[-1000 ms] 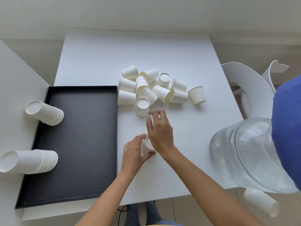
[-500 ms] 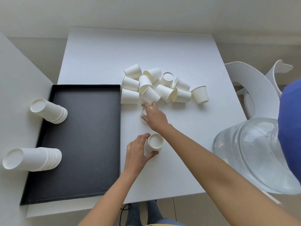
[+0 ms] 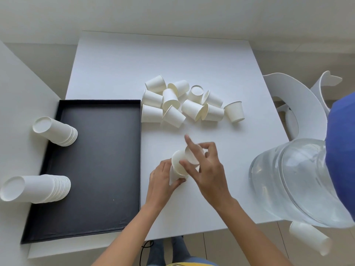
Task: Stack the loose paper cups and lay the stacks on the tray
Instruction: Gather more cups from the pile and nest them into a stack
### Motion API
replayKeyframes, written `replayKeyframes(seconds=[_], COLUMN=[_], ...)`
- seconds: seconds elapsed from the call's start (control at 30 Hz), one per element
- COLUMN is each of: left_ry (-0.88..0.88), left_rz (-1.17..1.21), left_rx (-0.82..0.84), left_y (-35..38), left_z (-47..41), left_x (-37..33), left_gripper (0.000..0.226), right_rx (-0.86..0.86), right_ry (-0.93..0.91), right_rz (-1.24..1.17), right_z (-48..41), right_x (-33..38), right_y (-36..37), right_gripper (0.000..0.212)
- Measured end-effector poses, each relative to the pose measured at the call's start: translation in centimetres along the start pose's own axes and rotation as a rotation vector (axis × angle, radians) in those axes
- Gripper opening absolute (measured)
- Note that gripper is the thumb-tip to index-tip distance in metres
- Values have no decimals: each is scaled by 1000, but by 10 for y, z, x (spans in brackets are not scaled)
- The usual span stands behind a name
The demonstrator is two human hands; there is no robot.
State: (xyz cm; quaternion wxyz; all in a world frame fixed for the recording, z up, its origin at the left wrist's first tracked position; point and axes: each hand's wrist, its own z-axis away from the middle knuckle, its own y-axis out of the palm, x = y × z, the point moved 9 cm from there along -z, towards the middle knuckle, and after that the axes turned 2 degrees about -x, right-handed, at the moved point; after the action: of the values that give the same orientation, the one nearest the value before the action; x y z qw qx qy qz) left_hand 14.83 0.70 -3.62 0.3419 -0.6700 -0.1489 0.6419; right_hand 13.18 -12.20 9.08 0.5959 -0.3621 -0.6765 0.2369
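A heap of several loose white paper cups [image 3: 184, 104] lies on the white table [image 3: 134, 60], right of the black tray [image 3: 92, 169]. My left hand [image 3: 161, 181] grips a short stack of cups [image 3: 177, 167] near the table's front. My right hand [image 3: 205, 167] holds a single cup [image 3: 192, 155] at the mouth of that stack, its forefinger pointing up. Two finished stacks lie on their sides at the tray's left edge, one at the far end [image 3: 55, 133] and a longer one [image 3: 36, 189] nearer me.
A large clear water bottle with a blue cap [image 3: 299, 181] fills the right side, over the table's corner. One more cup [image 3: 311, 240] shows below it, off the table. A white chair [image 3: 288, 104] stands to the right. A white surface borders the tray's left.
My right hand picked a cup from the near edge of the heap and brought it back to the stack in my left hand. The left hand stayed in place.
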Motion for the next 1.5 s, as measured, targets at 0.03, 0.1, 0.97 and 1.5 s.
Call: replayKeyframes(seconds=[0.03, 0.1, 0.97, 1.5], left_ry=[3, -4, -30, -31], left_rz=[7, 30, 90, 89], left_rx=[7, 19, 90, 89], left_y=[1, 3, 5, 5], left_z=[1, 2, -6, -4], left_x=[-1, -1, -13, -16], left_gripper=[58, 61, 67, 65], right_rx=[29, 81, 228, 154], right_ry=[-2, 20, 168, 315], right_rz=[23, 23, 366, 28], right_z=[7, 15, -145, -148], right_x=[-3, -12, -61, -94], right_y=[5, 18, 86, 97], right_gripper=[55, 54, 59, 61])
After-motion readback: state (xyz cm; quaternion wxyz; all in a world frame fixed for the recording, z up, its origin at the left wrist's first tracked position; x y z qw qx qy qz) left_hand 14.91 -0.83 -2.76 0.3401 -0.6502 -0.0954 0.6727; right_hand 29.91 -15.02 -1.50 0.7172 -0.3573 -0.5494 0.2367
